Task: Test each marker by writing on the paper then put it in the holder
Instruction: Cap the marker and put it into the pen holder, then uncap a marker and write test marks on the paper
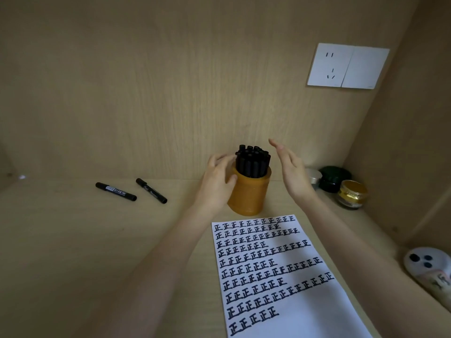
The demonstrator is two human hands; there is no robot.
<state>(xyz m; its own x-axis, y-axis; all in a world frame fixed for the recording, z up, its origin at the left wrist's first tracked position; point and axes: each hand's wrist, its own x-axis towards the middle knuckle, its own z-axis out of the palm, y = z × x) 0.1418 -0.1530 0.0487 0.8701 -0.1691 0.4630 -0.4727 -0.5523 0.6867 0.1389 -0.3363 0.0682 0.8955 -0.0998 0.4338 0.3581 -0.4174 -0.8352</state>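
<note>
On wooden desk: orange holder, markers upright; left hand touching it, right hand spread open, empty; two markers flat left of it, tips toward paper.

My left hand hides the holder's left side; the paper and phone run off the edges.

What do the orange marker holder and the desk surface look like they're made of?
Holder: probably plastic or resin. It is a uniform amber-orange with a smooth, dull satin wall and no grain. It could be glazed ceramic; the look leaves that open.

Desk: likely laminated board or wood veneer. It is pale beige with fine straight grain lines and a matte finish, and it matches the back panel.
</note>
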